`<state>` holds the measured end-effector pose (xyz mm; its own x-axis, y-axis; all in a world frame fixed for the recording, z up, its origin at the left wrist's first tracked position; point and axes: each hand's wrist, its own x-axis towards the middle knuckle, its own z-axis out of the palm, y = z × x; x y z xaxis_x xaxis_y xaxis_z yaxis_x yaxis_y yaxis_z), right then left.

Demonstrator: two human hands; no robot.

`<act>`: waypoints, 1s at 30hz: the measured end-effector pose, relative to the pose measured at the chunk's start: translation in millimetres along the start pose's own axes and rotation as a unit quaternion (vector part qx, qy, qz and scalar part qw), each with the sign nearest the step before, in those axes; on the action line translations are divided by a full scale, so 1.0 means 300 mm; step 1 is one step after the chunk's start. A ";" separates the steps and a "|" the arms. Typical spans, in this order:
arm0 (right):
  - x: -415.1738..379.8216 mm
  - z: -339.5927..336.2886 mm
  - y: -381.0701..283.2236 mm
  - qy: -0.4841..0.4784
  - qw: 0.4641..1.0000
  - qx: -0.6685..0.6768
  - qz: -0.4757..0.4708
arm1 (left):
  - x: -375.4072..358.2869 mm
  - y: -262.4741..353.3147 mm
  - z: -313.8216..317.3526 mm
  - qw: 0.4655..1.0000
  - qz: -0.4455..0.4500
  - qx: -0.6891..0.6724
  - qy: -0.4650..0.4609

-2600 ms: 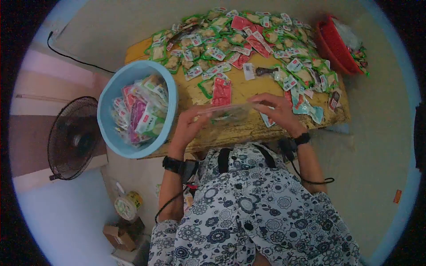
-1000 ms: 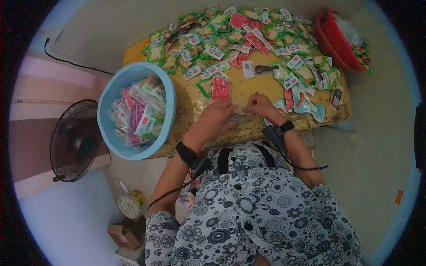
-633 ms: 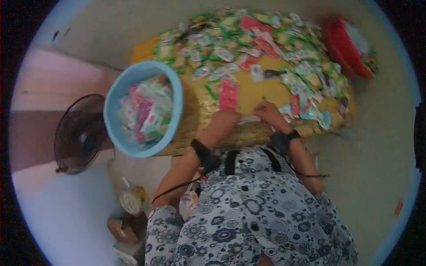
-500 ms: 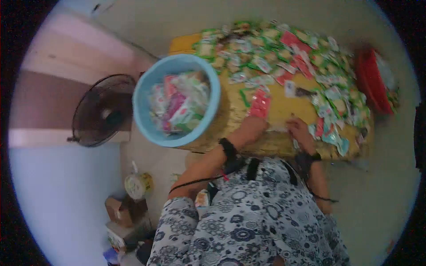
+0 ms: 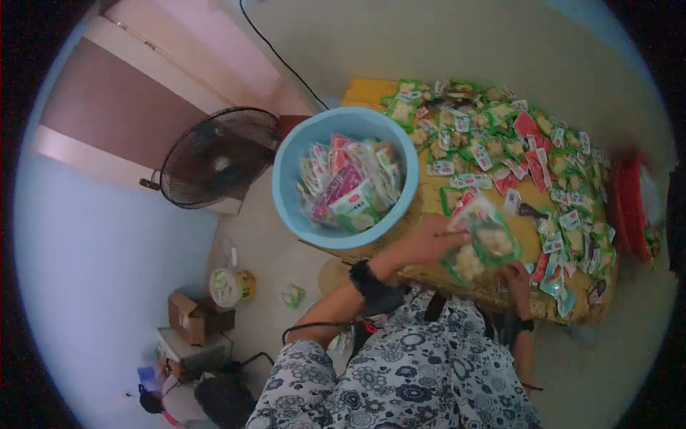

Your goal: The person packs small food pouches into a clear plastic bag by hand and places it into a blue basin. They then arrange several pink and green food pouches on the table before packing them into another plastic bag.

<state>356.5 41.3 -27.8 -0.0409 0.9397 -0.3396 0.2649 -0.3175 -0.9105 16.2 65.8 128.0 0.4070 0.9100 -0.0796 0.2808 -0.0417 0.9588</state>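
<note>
My left hand is closed on the edge of a clear food packet with green trim and pale pieces inside, lifted above the yellow table. My right hand is low at the table's front edge, just below the packet; its fingers are curled together, and what they hold, if anything, I cannot make out. Beyond the packet, many similar green-edged packets cover the table, with red packets among them.
To the left stands a light-blue basin with filled bags inside. A black fan is behind it. A red basin sits at the right end. A tub and cardboard box are on the floor.
The left hand, earlier lower by a red packet on the table, now holds up a clear, green-trimmed packet. The right hand remains near the front edge. The whole view has shifted.
</note>
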 end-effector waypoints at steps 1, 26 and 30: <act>-0.019 0.020 -0.044 -0.007 0.998 0.053 0.014 | -0.027 0.038 -0.060 0.999 -0.028 -0.006 0.034; -0.070 0.061 -0.093 -0.022 0.988 -0.146 -0.039 | -0.449 -0.501 -1.045 0.738 -0.232 0.497 0.393; -0.156 0.023 -0.119 0.011 0.998 -0.049 -0.036 | -0.490 -0.564 -1.043 0.687 -0.094 0.550 0.466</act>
<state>342.5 7.8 18.9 -0.0423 0.9624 -0.2683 0.3552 -0.2365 -0.9044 -363.3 68.2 62.7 -0.3165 0.7890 0.5266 0.9471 0.2938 0.1291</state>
